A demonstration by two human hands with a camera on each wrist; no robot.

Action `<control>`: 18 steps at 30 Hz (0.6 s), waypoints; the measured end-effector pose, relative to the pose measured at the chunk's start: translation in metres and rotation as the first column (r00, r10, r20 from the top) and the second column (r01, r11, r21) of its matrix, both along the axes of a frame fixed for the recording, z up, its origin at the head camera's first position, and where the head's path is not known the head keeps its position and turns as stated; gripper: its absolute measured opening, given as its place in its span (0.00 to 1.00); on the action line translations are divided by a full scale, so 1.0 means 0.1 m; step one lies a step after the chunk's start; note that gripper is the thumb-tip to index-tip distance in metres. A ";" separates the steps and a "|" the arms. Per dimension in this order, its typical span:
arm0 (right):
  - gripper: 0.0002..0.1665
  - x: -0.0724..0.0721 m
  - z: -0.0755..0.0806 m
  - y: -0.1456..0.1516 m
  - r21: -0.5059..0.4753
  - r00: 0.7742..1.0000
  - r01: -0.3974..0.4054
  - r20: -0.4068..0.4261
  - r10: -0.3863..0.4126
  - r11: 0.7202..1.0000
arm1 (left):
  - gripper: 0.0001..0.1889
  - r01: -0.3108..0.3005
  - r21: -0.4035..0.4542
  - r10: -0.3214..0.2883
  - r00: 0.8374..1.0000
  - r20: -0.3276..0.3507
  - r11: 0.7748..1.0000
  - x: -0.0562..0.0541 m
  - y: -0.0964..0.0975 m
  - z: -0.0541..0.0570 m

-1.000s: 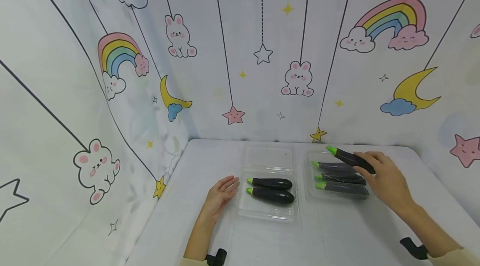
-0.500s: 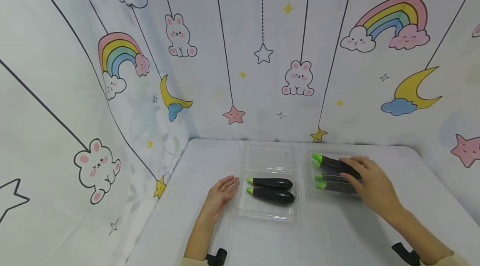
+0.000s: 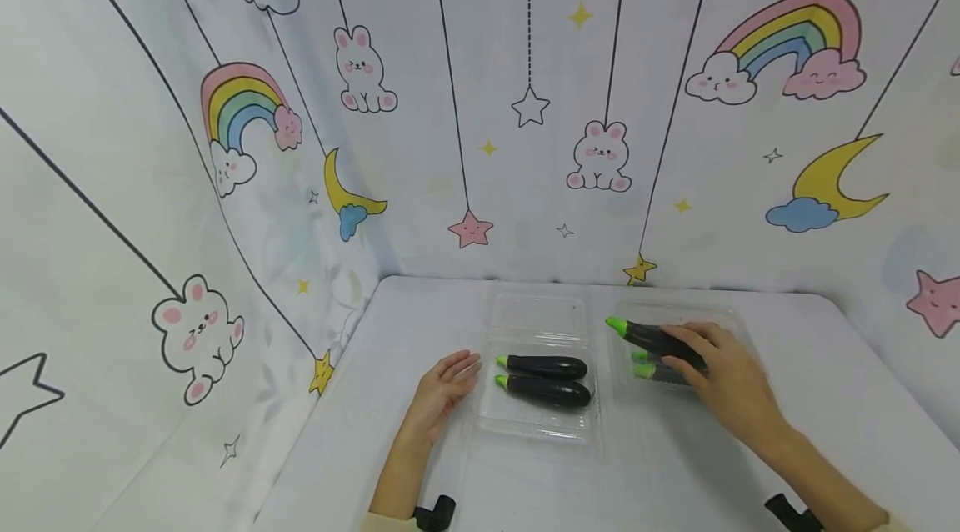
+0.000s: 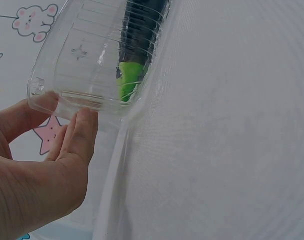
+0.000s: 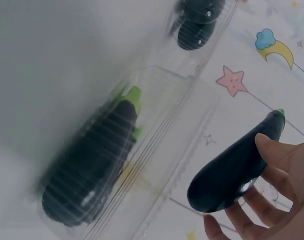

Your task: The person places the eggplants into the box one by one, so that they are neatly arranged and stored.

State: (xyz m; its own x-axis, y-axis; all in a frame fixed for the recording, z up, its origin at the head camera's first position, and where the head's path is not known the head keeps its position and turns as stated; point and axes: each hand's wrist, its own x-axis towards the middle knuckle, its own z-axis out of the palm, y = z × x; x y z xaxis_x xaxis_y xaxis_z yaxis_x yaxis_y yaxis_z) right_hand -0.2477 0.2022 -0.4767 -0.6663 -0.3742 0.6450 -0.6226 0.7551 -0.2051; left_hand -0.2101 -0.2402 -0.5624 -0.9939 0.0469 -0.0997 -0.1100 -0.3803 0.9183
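My right hand [image 3: 723,369] holds a dark eggplant [image 3: 651,338] with a green stem end above the right clear plastic box [image 3: 626,386]. The right wrist view shows thumb and fingers around this eggplant [image 5: 231,167], apart from the eggplants in the box [image 5: 92,165]. Two more eggplants [image 3: 543,391] lie side by side in the left clear plastic box [image 3: 525,426]. Beside that box's left edge is my left hand [image 3: 442,394], its fingers extended. In the left wrist view, the left fingertips [image 4: 86,117] are at the end wall of the box.
Both boxes stand on a white-covered table [image 3: 390,332]. The left box's lid [image 3: 536,315] lies folded back toward the rear. Behind and to the left hangs a white curtain [image 3: 420,98] printed with rabbits, stars and rainbows.
My right hand has carried the eggplant leftward and a little toward me over the right box. The left hand keeps its place beside the left box.
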 end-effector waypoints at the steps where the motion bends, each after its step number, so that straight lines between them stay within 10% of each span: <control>1: 0.37 0.01 -0.01 -0.02 0.002 1.000 -0.006 0.004 0.006 1.000 | 0.35 0.000 -0.002 0.000 1.000 0.000 1.000 0.00 0.00 0.00; 18: 0.32 0.13 -0.09 -0.42 0.022 0.997 -0.028 0.070 0.026 0.999 | 0.35 -0.003 0.005 0.003 1.000 0.003 1.000 0.00 0.00 0.00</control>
State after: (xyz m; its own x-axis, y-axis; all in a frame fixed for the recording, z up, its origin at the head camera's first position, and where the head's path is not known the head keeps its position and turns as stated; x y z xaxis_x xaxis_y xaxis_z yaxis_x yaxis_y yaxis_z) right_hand -0.2345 0.1601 -0.4862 -0.6990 -0.4069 0.5881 -0.6276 0.7433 -0.2316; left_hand -0.2103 -0.2400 -0.5620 -0.9938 0.0441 -0.1022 -0.1113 -0.3851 0.9161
